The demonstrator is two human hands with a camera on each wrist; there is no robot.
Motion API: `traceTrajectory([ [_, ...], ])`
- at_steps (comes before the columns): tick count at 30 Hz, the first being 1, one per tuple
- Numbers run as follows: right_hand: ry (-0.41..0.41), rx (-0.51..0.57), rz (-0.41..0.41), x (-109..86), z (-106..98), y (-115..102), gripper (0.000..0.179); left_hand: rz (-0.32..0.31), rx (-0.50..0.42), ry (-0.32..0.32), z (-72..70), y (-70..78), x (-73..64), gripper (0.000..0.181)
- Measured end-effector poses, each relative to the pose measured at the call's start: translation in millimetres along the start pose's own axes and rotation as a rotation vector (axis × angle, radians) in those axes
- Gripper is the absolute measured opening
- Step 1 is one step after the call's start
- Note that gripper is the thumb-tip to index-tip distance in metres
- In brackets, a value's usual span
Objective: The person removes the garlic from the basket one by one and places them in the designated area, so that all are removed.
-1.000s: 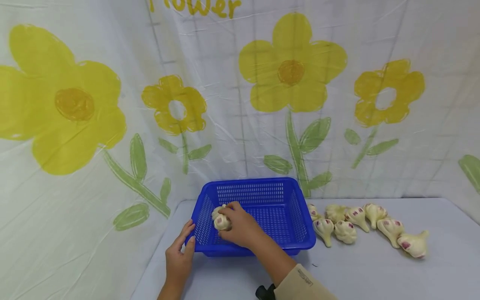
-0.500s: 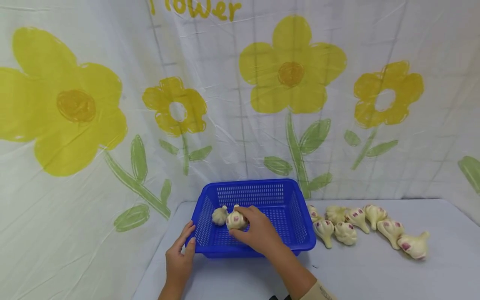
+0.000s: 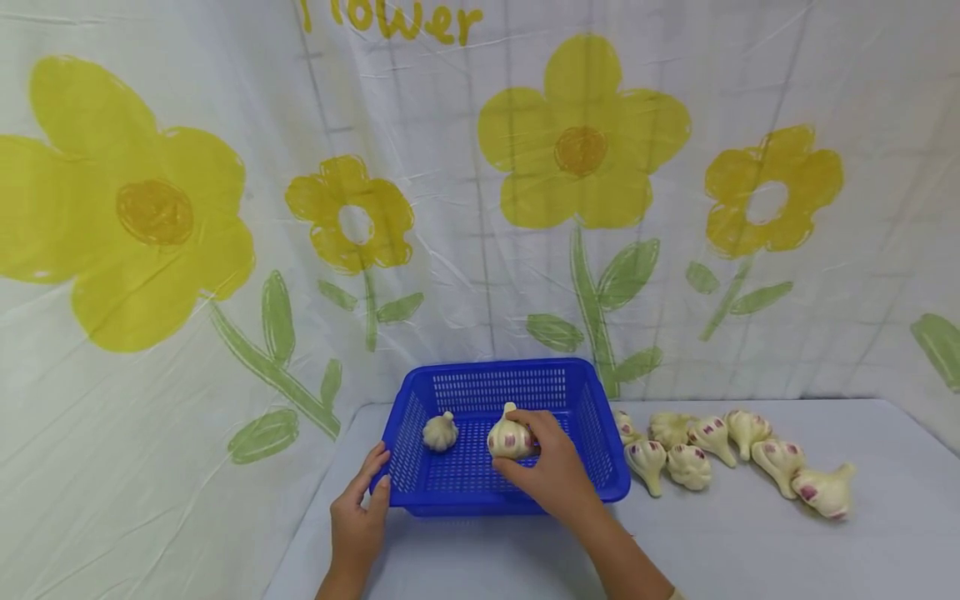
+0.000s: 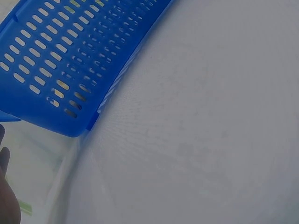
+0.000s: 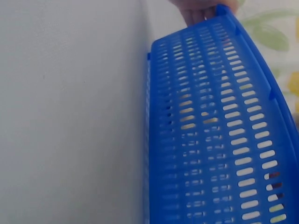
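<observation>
In the head view my right hand (image 3: 557, 468) pinches a garlic bulb (image 3: 509, 437) with thumb and fingers, its stem upward. The bulb is off-white with purple patches and is over the inside of a blue plastic basket (image 3: 502, 502). A second garlic bulb (image 3: 440, 433) sits in the basket's left part. My left hand (image 3: 358, 521) holds the basket's front left corner, thumb toward the front rim. The right wrist view shows that hand (image 5: 198, 9) gripping the far corner of the basket (image 5: 187, 154). Only part of it shows in the left wrist view.
Several more garlic bulbs (image 3: 688, 467) lie on the white table (image 3: 720, 542) right of the basket, the nearest close to its right wall. Behind the table hangs a white curtain (image 3: 450, 317) with yellow flowers.
My right hand has carried the garlic bulb rightward within the basket, away from the bulb at left, which is now fully visible. My left hand has stayed at the corner.
</observation>
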State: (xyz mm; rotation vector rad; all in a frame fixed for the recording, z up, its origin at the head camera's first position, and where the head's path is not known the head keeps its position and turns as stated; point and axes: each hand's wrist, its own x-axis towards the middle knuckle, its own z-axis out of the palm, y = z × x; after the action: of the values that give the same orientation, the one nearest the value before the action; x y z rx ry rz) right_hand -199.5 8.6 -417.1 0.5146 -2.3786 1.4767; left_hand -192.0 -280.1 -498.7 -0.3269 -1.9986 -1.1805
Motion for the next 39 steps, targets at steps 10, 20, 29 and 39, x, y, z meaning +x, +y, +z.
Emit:
traceTrajectory([
  [10,0.042,0.102,0.016,-9.7,-23,8,0.059,0.039,-0.015,0.009,0.9,-2.1,0.5,0.035],
  [20,-0.036,0.108,0.079,-14.2,-37,11,0.059,0.035,-0.004,0.010,0.2,-1.1,1.0,0.034],
  [29,-0.093,0.130,0.109,-16.2,-74,21,0.054,-0.009,-0.009,0.001,-0.7,-0.7,0.7,0.033],
  [39,-0.146,0.006,0.259,-24.9,-149,30,0.055,-0.053,-0.010,-0.017,-1.0,0.3,1.0,0.033],
])
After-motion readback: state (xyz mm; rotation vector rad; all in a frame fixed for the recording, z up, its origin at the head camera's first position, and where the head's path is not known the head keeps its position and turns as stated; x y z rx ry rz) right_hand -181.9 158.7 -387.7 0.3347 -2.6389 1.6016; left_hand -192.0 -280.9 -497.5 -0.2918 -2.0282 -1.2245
